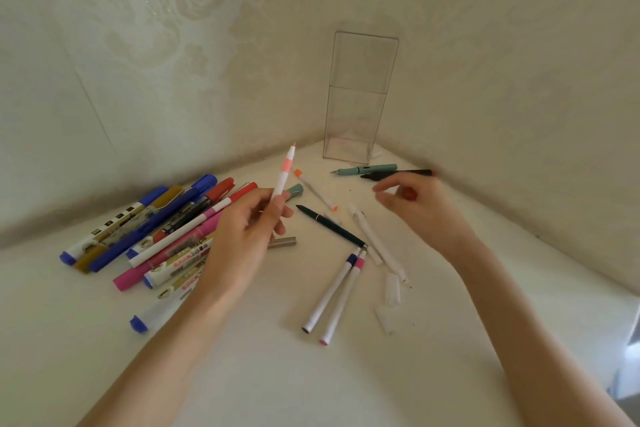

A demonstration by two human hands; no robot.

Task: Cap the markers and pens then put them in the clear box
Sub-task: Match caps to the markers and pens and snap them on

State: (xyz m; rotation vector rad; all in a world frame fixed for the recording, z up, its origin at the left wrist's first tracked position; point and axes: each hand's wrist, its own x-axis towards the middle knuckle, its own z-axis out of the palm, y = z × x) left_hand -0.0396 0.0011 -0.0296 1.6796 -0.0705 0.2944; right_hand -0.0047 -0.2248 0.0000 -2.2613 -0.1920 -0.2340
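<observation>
While left hand (242, 236) pinches one pink marker (284, 170), right hand (419, 208) unclear, one clear box (360, 97).

Soft even light, faint shadows, wide-angle bending at edges, right hand (415, 204) motion-blurred, overall slightly soft

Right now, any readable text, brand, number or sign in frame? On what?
Nothing reads cleanly.
Marker pile labels: red and dark characters, too blurred to read.
Blue-ended marker at far left: dark blocks and print on its label, too small to read.
White pen held in the left hand: no print visible.
Clear box: no print visible.
</observation>
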